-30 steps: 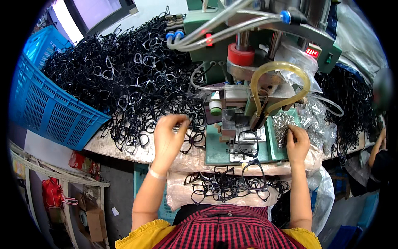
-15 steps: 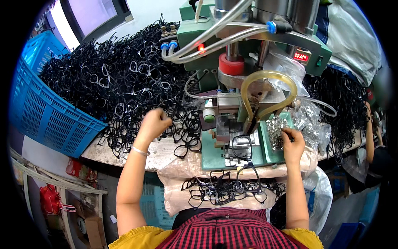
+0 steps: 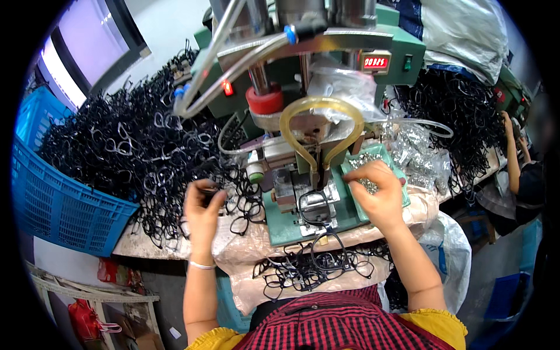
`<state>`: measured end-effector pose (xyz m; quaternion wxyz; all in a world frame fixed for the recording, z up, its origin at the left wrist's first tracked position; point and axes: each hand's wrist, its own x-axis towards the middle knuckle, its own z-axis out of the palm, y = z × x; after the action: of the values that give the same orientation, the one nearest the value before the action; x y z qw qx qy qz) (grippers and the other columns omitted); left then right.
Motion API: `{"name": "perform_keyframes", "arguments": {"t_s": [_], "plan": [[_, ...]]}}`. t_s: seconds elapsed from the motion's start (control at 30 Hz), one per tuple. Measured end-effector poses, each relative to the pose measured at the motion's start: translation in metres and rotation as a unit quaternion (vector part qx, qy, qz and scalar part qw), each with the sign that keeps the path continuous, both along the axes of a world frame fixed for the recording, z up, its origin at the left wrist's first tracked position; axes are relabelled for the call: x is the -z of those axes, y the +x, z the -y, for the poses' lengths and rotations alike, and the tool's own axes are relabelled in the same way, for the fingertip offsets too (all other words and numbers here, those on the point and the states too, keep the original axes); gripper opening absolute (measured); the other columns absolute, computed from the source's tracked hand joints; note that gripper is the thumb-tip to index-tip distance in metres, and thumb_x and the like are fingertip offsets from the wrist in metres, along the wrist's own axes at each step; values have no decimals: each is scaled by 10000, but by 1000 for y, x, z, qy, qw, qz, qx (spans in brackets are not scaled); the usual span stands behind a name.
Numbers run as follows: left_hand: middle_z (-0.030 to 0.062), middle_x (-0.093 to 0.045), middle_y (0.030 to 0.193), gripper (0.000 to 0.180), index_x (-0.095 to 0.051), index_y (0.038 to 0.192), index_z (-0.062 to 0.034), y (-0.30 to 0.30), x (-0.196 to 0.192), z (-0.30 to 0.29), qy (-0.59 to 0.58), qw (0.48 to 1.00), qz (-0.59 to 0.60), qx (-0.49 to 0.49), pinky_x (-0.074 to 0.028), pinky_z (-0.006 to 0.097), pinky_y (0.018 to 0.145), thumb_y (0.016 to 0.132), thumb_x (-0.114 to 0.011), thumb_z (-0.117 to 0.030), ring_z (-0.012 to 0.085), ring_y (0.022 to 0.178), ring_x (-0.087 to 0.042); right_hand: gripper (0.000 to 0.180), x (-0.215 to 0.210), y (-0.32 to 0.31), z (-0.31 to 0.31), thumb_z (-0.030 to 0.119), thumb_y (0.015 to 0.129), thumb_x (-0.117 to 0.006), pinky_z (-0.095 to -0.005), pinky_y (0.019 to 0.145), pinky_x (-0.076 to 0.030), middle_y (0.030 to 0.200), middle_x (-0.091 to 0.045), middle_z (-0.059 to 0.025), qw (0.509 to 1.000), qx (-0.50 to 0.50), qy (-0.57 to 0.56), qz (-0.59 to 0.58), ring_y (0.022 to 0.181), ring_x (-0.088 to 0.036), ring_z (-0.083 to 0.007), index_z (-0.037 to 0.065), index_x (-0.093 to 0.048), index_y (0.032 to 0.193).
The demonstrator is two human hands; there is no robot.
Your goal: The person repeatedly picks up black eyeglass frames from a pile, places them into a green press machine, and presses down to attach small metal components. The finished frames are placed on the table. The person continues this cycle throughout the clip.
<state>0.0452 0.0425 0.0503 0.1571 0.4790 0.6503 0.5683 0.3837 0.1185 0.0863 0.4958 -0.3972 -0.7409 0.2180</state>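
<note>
A black eyeglass frame (image 3: 313,256) sits in the metal fixture (image 3: 319,211) of a green press, one rim up at the fixture and the other hanging toward me. My right hand (image 3: 379,195) is over the green tray (image 3: 402,175) of small shiny metal parts. Its thumb and forefinger come together at the tray's left side; what they hold, if anything, is too small to name. Left of the press, my left hand (image 3: 202,219) has its fingers curled, with something dark between thumb and fingers that I cannot make out.
Piles of black eyeglass frames (image 3: 140,146) cover the table's left and far right. More frames (image 3: 297,271) lie on brown wrapping at my lap. A blue crate (image 3: 64,198) stands at left. A yellowish tube (image 3: 321,102) loops above the fixture. Another person's arm (image 3: 513,157) shows at right.
My right hand has moved left, from the metal parts toward the fixture. My left hand has come down and nearer to me. The whole view has shifted.
</note>
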Motion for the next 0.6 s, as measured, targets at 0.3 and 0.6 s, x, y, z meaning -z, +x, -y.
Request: {"name": "perform_keyframes", "arguments": {"t_s": [0.3, 0.6], "plan": [[130, -669, 1038, 156, -563, 1141, -39, 34, 61, 4, 125, 943, 303, 49, -569, 330, 762, 1038, -534, -153, 221, 853, -677, 339, 40, -46, 0, -15, 825, -683, -287, 851, -503, 947, -663, -63, 964, -46, -118, -235, 910, -641, -133, -36, -580, 1147], [188, -605, 1109, 139, -497, 1163, -35, 101, -74, -14, 348, 920, 19, 180, -579, 357, 681, 1050, -464, -108, 270, 827, -654, 440, 16, -58, 20, -24, 868, -658, -270, 917, -471, 1030, -693, -84, 883, -140, -245, -375, 980, -635, -121, -48, -489, 1274]]}}
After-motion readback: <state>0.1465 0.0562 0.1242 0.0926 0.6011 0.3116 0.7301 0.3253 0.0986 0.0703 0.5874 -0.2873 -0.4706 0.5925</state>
